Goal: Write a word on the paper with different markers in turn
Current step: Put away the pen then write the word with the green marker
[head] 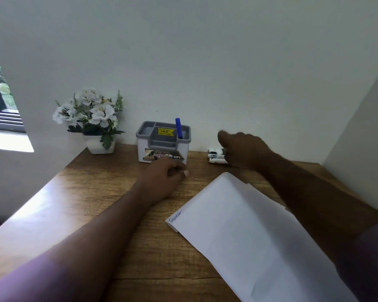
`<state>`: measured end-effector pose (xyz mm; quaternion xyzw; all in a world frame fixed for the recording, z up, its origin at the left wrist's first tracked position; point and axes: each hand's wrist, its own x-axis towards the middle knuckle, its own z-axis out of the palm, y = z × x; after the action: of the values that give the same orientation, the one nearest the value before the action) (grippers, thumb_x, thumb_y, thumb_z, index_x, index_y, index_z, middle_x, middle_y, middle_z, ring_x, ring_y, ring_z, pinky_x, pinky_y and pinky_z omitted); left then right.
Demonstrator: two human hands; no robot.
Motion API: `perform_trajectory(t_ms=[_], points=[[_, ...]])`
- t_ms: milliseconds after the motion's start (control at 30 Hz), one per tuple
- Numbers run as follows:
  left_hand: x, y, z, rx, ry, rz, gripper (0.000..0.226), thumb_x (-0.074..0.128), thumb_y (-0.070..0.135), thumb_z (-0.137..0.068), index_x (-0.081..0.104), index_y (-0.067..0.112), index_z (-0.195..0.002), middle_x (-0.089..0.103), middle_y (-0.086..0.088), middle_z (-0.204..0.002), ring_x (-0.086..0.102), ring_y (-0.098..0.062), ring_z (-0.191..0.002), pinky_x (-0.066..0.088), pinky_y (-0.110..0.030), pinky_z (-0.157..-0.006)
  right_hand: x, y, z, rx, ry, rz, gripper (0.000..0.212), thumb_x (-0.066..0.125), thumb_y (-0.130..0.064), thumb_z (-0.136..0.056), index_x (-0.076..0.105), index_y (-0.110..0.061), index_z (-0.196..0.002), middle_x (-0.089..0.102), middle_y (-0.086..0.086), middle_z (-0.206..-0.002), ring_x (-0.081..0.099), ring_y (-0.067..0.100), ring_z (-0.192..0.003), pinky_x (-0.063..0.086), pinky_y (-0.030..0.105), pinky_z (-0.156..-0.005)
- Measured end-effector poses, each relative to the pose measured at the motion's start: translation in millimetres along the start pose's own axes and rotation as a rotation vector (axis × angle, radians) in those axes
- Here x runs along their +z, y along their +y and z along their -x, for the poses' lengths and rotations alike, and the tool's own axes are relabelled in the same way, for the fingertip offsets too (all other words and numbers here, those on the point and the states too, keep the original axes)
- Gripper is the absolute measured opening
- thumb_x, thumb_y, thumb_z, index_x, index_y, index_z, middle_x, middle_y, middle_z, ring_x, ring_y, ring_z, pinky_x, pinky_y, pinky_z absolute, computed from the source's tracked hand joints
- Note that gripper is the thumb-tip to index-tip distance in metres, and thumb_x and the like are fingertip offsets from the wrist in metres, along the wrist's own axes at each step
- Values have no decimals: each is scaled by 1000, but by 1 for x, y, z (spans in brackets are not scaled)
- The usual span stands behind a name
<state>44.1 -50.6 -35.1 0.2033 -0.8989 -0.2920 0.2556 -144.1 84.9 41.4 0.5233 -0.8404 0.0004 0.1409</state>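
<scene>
A white sheet of paper [238, 227] lies slanted on the wooden desk [92, 192], with a small blue word at its left corner. Several white markers [215, 156] lie by the back wall. My right hand [242, 149] hovers over them, blurred, its fingers hiding their right ends; whether it grips one cannot be told. A blue marker [178, 128] stands upright in the grey-and-white organizer [163, 141]. My left hand [165, 177] rests on the desk in front of the organizer, fingers curled with nothing seen in them.
A white pot of white flowers [92, 118] stands at the back left of the desk. Walls close in behind and on the right. A window sill lies to the far left.
</scene>
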Motion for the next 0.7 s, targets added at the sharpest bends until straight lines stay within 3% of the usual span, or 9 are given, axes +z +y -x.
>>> perform_trajectory(t_ms=[100, 200, 267, 300, 367, 467, 567, 700], points=[[-2, 1, 2, 54, 29, 83, 41, 59, 35, -90, 53, 28, -130, 54, 4, -131, 46, -3, -111, 36, -21, -90, -16, -29, 14, -51, 167, -715, 21, 57, -5, -80, 44, -19, -88, 66, 9, -85, 62, 35, -71, 50, 40, -59], [-4, 7, 7, 121, 21, 189, 59, 62, 34, -87, 37, 34, -141, 48, 9, -133, 45, -3, -116, 38, -20, -90, -7, -58, 26, -111, 95, -1226, 27, 59, 9, -77, 53, -10, -95, 64, 16, -93, 64, 39, -74, 54, 43, -59], [-5, 7, 7, 186, 55, 237, 57, 63, 26, -86, 41, 33, -139, 53, 7, -132, 51, -6, -115, 44, -24, -92, 4, -70, 32, -86, 24, -1442, 10, 61, 4, -84, 58, -2, -91, 65, 19, -85, 65, 30, -64, 53, 35, -55], [-5, 7, 7, 220, 74, 233, 48, 63, 22, -87, 49, 31, -133, 58, 7, -126, 54, -5, -111, 47, -25, -91, 7, -74, 35, -60, 7, -1524, 1, 62, -3, -87, 61, -2, -87, 66, 21, -80, 63, 25, -60, 52, 32, -54], [-4, 7, 7, 272, 97, 194, 31, 61, 16, -88, 61, 24, -119, 64, 9, -109, 59, -4, -99, 49, -24, -84, 16, -77, 38, -6, 14, -1611, 12, 60, -15, -91, 64, -6, -83, 66, 23, -77, 59, 22, -57, 50, 30, -52], [2, 9, 5, 269, 58, 148, 25, 59, 14, -90, 62, 16, -115, 61, 7, -102, 56, -4, -93, 45, -19, -78, 23, -77, 41, 70, 88, -1474, 21, 61, -27, -91, 66, -7, -86, 68, 15, -72, 57, 24, -55, 47, 27, -48], [7, 11, 1, 298, -13, 108, 24, 54, 11, -92, 59, 16, -115, 56, 10, -98, 52, 1, -90, 40, -10, -77, 25, -74, 40, 132, 138, -1502, 25, 62, -25, -91, 67, -1, -82, 70, 11, -63, 57, 25, -48, 47, 26, -44], [7, 18, 2, 358, -50, 86, 26, 49, 1, -93, 49, 26, -101, 45, 24, -83, 47, 21, -85, 35, 0, -71, 34, -68, 39, 210, 11, -1799, 31, 52, -16, -94, 66, -4, -70, 65, 15, -57, 61, 23, -43, 51, 26, -44]])
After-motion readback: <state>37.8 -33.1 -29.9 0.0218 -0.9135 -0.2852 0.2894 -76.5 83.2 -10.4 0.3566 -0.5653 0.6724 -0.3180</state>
